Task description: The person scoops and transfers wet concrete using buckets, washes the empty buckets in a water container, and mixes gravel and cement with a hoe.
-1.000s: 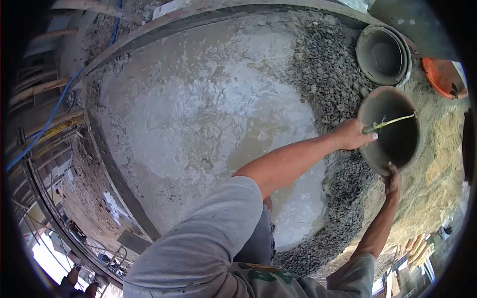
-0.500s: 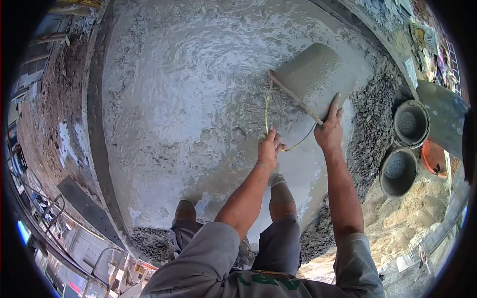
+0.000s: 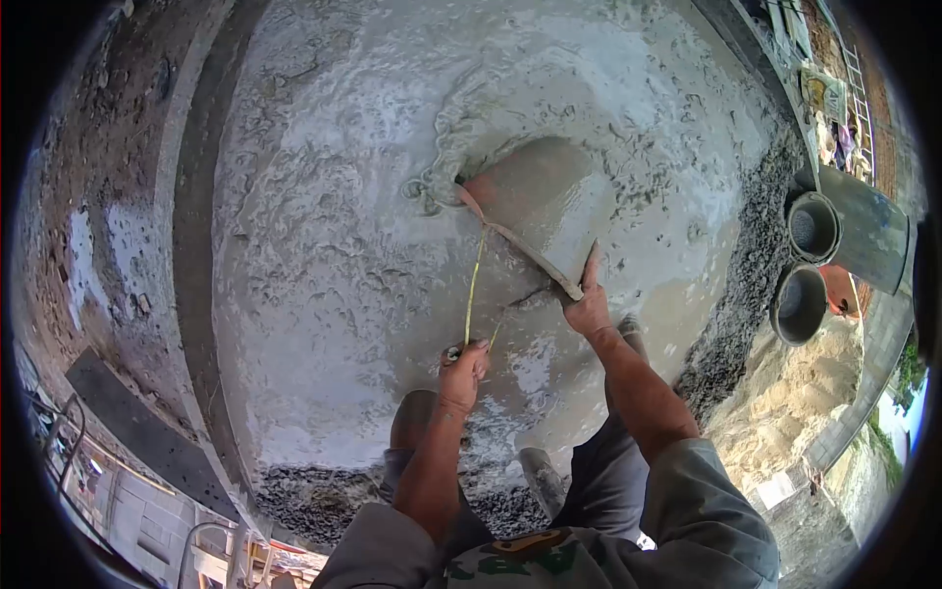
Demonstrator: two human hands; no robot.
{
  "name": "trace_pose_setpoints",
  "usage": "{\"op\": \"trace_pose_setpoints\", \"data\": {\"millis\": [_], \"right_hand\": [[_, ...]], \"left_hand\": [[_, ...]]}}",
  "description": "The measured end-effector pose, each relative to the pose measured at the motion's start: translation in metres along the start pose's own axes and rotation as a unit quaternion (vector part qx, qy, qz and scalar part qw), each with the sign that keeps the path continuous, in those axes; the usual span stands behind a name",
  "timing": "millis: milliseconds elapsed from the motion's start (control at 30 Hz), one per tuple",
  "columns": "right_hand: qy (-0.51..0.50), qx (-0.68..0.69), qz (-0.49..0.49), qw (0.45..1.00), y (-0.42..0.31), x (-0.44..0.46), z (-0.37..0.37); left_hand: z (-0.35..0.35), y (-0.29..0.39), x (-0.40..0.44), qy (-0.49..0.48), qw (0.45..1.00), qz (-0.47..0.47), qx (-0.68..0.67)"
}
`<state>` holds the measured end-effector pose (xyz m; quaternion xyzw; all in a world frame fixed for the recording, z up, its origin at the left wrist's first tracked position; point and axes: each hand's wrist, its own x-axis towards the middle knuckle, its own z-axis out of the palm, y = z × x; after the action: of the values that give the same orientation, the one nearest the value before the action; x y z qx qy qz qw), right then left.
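A cement-coated bucket (image 3: 559, 191) lies tilted on its side in the wet concrete (image 3: 334, 265), its far rim edge dipped into the mix. My left hand (image 3: 463, 373) is closed around the bucket's thin yellowish handle, which is pulled taut toward me. At the near end of the rim, my right hand (image 3: 591, 309) grips the edge, one finger stretched along the bucket's outer wall. The inside of the bucket is mostly hidden from view.
My legs stand in the wet mix, at the near side. Dark gravel (image 3: 751, 236) borders it on the right, with two black buckets (image 3: 813, 228) beyond and a sand pile (image 3: 775, 388) below them. A long raised edge (image 3: 196, 245) runs down the left side.
The bucket has moved left and toward me, its rim now pushed into the concrete and stirring ripples. Both hands moved with it, and my legs have shifted right.
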<state>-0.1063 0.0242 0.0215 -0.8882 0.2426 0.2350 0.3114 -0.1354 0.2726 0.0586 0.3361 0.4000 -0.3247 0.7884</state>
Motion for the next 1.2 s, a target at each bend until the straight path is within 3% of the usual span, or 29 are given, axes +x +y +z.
{"op": "trace_pose_setpoints", "data": {"millis": [133,167,200,267,333,400,533,600,667,767,933,1067,1200], "right_hand": [[0.032,0.037,-0.111,0.993,-0.036,-0.041,0.058],[0.027,0.114,-0.055,0.992,-0.049,-0.053,0.063],[-0.062,0.184,0.057,0.979,-0.058,-0.059,0.058],[-0.239,0.294,0.255,0.889,-0.075,-0.044,0.037],[-0.232,0.311,0.282,0.877,-0.085,-0.04,0.036],[-0.235,0.312,0.3,0.87,-0.104,-0.064,0.032],[-0.215,0.26,0.236,0.911,-0.203,-0.111,-0.012],[-0.254,0.265,0.211,0.906,-0.272,-0.143,-0.056],[-0.295,0.33,0.193,0.876,-0.31,-0.166,-0.067],[-0.345,0.287,0.135,0.883,-0.392,-0.214,-0.111],[-0.348,0.365,0.007,0.863,-0.529,-0.317,-0.199],[-0.405,0.367,-0.095,0.832,-0.602,-0.379,-0.235],[-0.461,0.377,-0.162,0.787,-0.67,-0.425,-0.253]], "left_hand": [[-0.011,0.059,-0.059,0.132,0.982,0.02,0.134],[0.005,0.077,-0.075,0.142,0.973,0.04,0.176],[0.029,0.097,-0.091,0.155,0.962,0.056,0.217],[0.059,0.123,-0.112,0.179,0.934,0.09,0.295],[0.078,0.141,-0.125,0.197,0.898,0.119,0.374],[0.101,0.168,-0.164,0.214,0.926,0.118,0.289],[0.139,0.238,-0.252,0.241,0.944,0.156,0.164],[0.145,0.28,-0.315,0.228,0.945,0.19,0.137],[0.142,0.317,-0.379,0.214,0.938,0.237,0.137],[0.14,0.368,-0.473,0.196,0.922,0.313,0.12],[0.144,0.437,-0.621,0.149,0.864,0.464,0.129],[0.153,0.499,-0.715,0.112,0.853,0.5,0.096],[0.177,0.546,-0.783,0.181,0.81,0.53,0.175]]}}
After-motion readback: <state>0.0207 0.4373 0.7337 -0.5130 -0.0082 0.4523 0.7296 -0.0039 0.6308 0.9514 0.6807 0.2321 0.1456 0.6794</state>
